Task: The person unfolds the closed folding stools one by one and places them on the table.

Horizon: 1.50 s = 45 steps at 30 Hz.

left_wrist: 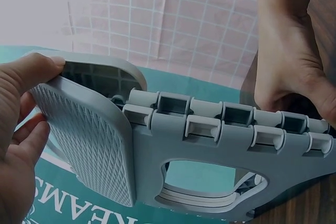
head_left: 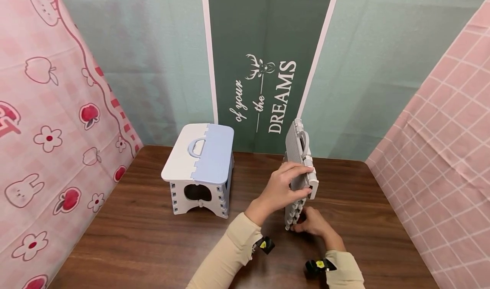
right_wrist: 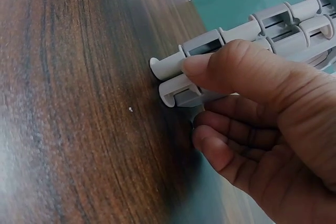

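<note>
A grey folding step stool (head_left: 294, 146), mostly folded, stands on its legs at the right of the table. Its textured top (left_wrist: 86, 135) is bent into two halves with a narrow gap between them, and a carry handle (head_left: 304, 142) sticks out at the fold. My left hand (head_left: 280, 187) grips the near upper end of that top, thumb on one side and fingers on the other. Lower down, my right hand (head_left: 315, 224) holds the bottom of the hinged legs (right_wrist: 239, 34); the thumb lies over the hinge edge and the fingers curl behind.
Left of the hands, a white and blue step stool (head_left: 216, 153) stands unfolded on the dark wooden table (head_left: 126, 238). Behind the table hangs a green cloth (head_left: 160, 67) with lettering. Pink cloths (head_left: 451, 131) border both sides.
</note>
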Each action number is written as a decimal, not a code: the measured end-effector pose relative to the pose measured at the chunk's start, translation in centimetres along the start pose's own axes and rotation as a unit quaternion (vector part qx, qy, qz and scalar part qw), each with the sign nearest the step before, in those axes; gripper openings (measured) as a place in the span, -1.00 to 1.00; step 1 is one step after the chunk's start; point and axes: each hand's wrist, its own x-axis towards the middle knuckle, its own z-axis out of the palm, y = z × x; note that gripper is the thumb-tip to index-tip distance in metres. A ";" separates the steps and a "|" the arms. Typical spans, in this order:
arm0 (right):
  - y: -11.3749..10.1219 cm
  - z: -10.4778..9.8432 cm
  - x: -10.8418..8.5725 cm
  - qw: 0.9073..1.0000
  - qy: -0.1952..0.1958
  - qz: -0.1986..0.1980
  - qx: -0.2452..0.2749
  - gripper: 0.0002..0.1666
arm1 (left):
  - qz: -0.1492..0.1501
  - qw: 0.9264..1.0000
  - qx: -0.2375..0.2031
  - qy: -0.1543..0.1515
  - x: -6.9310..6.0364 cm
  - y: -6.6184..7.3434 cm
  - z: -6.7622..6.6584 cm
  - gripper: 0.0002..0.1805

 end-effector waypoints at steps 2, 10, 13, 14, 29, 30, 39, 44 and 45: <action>0.0 0.0 0.0 1.000 0.001 -0.001 -0.001 -0.58 | 0.001 1.000 0.001 0.001 0.0 0.0 0.0 -0.52; 0.1 0.5 -1.2 0.999 0.003 -0.004 0.039 -0.46 | 0.003 1.000 0.000 -0.005 -0.3 0.0 0.2 -0.51; 0.1 0.6 -1.7 0.998 0.015 0.003 0.056 -0.37 | 0.002 1.000 0.001 -0.005 -0.4 0.0 0.3 -0.51; 0.1 0.5 -1.8 0.998 0.020 0.007 0.058 -0.36 | 0.002 1.000 0.002 -0.005 -0.4 0.0 0.3 -0.51; -0.5 -1.5 -2.1 0.995 0.071 0.004 0.076 -0.28 | 0.004 1.000 0.003 -0.003 0.0 0.1 0.1 -0.51; -0.6 -1.7 -2.0 0.994 0.073 -0.004 0.076 -0.29 | 0.005 1.000 0.004 -0.004 0.0 0.1 0.1 -0.51; -1.7 -2.6 -1.4 0.990 0.074 -0.051 0.110 -0.40 | 0.009 1.000 0.005 -0.001 0.1 0.0 0.0 -0.51; -2.5 -2.8 -1.1 0.988 0.052 -0.057 0.132 -0.63 | 0.009 1.000 0.006 -0.001 0.1 -0.1 0.1 -0.52; -2.6 -2.9 -1.1 0.987 0.045 -0.058 0.141 -0.68 | 0.008 1.000 0.006 -0.001 0.1 -0.1 0.1 -0.52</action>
